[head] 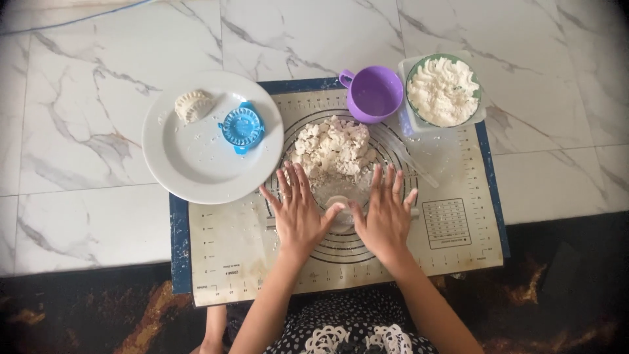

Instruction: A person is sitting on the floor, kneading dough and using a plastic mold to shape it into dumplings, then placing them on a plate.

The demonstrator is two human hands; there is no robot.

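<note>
Centre frame, left hand [298, 213] and right hand [386, 216] lie flat, fingers spread, on a rolling pin [341, 213] below the dough pile [334, 151]. Upper right, purple cup [373, 95]; green bowl [444, 90] holds flour.

A white plate [196, 164] holds a folded dumpling [192, 105] and a blue dumpling press [242, 127]. A purple cup [373, 94] stands beside a green bowl of flour [443, 90].

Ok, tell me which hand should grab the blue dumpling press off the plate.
Left hand, probably: the plate with the blue dumpling press lies on its side, while the right hand would have to cross over.
</note>
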